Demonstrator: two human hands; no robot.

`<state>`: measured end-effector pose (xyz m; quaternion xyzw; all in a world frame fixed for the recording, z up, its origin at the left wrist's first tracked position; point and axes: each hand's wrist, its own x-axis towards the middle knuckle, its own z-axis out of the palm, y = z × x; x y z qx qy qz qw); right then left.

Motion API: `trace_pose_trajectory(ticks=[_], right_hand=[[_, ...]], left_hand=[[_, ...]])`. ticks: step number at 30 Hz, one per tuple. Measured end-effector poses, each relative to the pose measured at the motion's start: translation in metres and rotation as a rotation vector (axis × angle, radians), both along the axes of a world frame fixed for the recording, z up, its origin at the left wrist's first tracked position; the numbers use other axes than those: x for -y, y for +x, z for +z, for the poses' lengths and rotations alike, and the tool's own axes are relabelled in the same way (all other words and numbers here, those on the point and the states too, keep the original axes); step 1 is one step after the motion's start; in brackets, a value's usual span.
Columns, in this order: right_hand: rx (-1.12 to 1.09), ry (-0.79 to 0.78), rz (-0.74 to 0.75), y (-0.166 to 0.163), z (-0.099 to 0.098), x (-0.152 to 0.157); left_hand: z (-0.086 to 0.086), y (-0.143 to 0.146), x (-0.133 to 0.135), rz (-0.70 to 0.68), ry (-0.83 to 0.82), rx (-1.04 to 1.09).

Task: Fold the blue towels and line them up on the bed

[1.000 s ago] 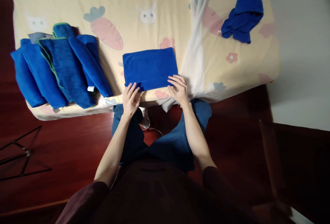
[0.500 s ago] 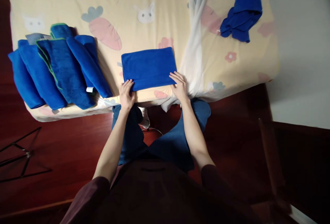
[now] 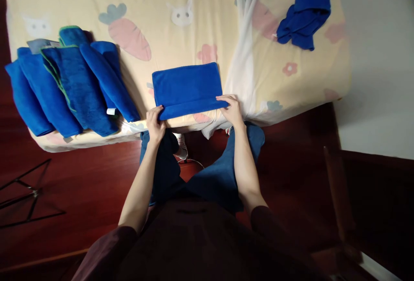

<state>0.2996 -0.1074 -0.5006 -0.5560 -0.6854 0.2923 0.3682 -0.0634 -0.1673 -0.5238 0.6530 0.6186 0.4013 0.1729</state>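
Note:
A blue towel (image 3: pixel 187 84) lies on the bed in front of me, its near edge turned over into a narrow strip. My left hand (image 3: pixel 155 123) grips the left end of that strip, fingers on top and closed. At the opposite end, my right hand (image 3: pixel 231 109) pinches the fold, its thumb hidden. To the left sits a row of rolled blue towels (image 3: pixel 51 95), one of them darker with green edging (image 3: pixel 77 86). A crumpled blue towel (image 3: pixel 304 15) rests at the far right of the bed.
The bed (image 3: pixel 136 82) has a yellow sheet printed with carrots and rabbits. A bunched white cloth (image 3: pixel 242 61) runs across it, right of the towel. A black metal stand (image 3: pixel 34 193) is on the floor at lower left. A pale wall (image 3: pixel 378 69) borders the right side.
The towel's near edge has been folded over into a wider strip. My right hand has shifted right to the strip's end, and both hands sit slightly lower in view.

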Motion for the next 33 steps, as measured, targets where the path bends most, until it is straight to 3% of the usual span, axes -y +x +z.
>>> trace_pose_trajectory(ticks=[6, 13, 20, 33], right_hand=[[-0.051, 0.036, -0.035, -0.001, 0.000, -0.002], [-0.021, -0.038, -0.080, 0.000, 0.005, -0.001], [-0.223, -0.058, -0.170, 0.003, -0.017, -0.010], [-0.166, -0.024, -0.251, -0.004, -0.025, -0.015]], left_hand=[[0.003, 0.001, -0.001, 0.041, -0.013, 0.002], [0.004, 0.001, 0.000, 0.068, -0.011, 0.036], [0.000, 0.009, 0.001, 0.268, -0.060, 0.176], [-0.003, 0.013, 0.000, 0.320, -0.051, 0.219]])
